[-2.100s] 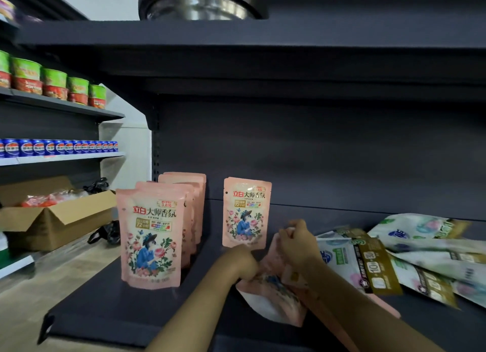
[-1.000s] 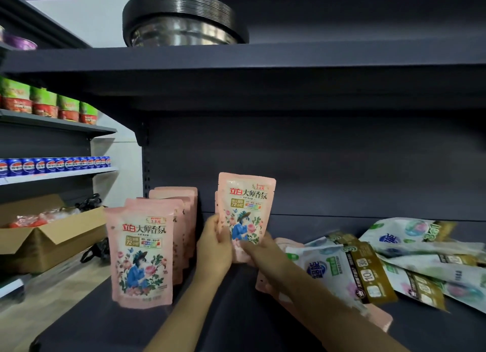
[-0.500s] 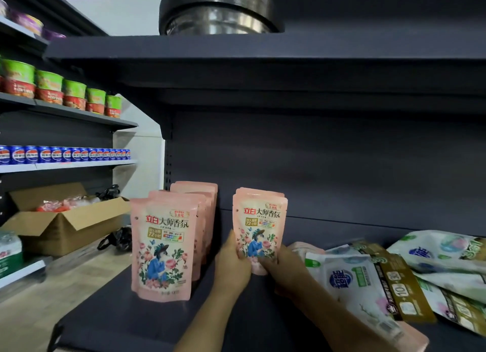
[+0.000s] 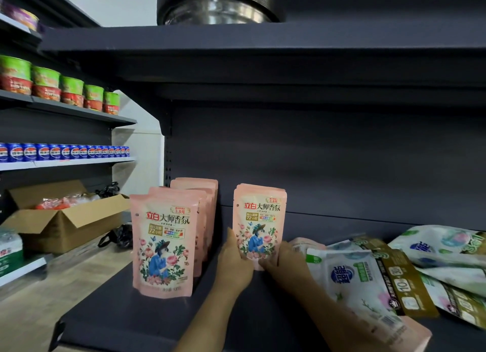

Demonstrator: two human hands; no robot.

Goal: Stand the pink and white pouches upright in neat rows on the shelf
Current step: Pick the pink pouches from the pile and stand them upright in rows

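Observation:
A row of several pink pouches (image 4: pixel 164 242) stands upright at the left of the dark shelf (image 4: pixel 126 315). To its right a second pink pouch (image 4: pixel 259 220) stands upright, with another just behind it. My left hand (image 4: pixel 235 262) grips its lower left edge and my right hand (image 4: pixel 282 258) holds its lower right corner. White pouches (image 4: pixel 352 278) lie flat in a heap on the right of the shelf. A pink pouch (image 4: pixel 306 242) lies partly under them.
The shelf's back panel (image 4: pixel 328 162) is close behind the pouches and the upper shelf (image 4: pixel 263 40) hangs overhead. Left of the unit stand an open cardboard box (image 4: pixel 60 223), blue cans (image 4: pixel 63 151) and green-lidded cups (image 4: pixel 47 82) on other shelves.
Both hands lifted a pink pouch from the flat heap, brought it upright in front of the standing one and lowered it onto the shelf.

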